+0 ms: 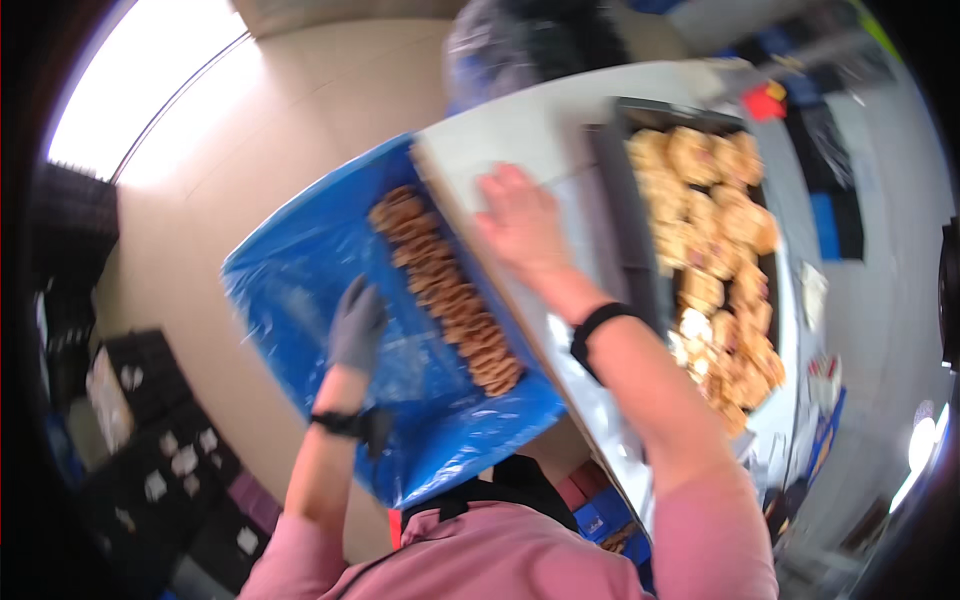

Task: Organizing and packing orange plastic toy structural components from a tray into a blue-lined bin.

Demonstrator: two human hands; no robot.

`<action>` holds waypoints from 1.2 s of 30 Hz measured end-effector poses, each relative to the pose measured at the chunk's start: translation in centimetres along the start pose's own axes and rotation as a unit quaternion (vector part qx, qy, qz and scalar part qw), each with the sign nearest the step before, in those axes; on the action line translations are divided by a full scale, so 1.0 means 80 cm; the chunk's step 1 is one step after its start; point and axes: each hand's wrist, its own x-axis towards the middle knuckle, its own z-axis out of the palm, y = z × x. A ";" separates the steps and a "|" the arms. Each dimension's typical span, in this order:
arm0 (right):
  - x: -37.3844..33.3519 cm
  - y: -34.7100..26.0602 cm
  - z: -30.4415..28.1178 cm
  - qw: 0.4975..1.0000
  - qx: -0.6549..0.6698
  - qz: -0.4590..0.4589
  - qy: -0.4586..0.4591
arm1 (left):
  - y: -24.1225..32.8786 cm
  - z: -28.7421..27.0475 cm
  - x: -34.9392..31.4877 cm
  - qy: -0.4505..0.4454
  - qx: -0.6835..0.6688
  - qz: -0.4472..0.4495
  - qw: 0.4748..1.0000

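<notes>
My left hand (358, 328), in a grey glove, is over a box lined with blue plastic film (300, 275). Its fingers are stretched out and nothing shows in them. Beside it, along the box's right side, lies a tight row of brown baked pieces (450, 295), standing on edge like cookies or flat pastries. My right hand (518, 220), bare, is spread out over the left edge of a white table (540, 130), palm down and holding nothing. Farther right, a dark tray (622, 215) holds many golden, lumpy baked pieces (700, 220). Motion blurs their details.
A bag of dark and clear plastic (530, 45) stands beyond the table. Dark stacked crates (160, 430) are at the lower left. A red item (765, 102) and dark and blue things lie past the tray. Under the table are blue packs (605, 515).
</notes>
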 end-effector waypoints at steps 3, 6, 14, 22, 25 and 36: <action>-0.006 -0.050 -0.047 0.966 0.210 0.147 -0.029 | 0.046 -0.004 -0.103 -0.064 0.001 0.063 0.996; -0.026 -0.081 -0.188 0.911 0.369 0.140 -0.123 | 0.092 -0.035 -0.179 -0.066 0.131 0.142 0.979; -0.325 0.123 -0.383 0.901 -0.174 0.359 -0.169 | 0.142 0.044 -0.295 -0.095 0.596 0.360 0.711; -0.402 0.152 -0.379 0.875 -0.158 0.394 -0.234 | 0.006 0.206 -0.348 -0.238 0.315 0.151 0.906; -0.389 0.130 -0.440 0.894 0.078 0.428 -0.105 | -0.074 0.278 -0.363 -0.317 0.137 0.041 0.938; -0.360 0.067 -0.496 0.931 0.305 0.169 -0.110 | -0.152 0.325 -0.334 -0.468 -0.081 -0.517 0.712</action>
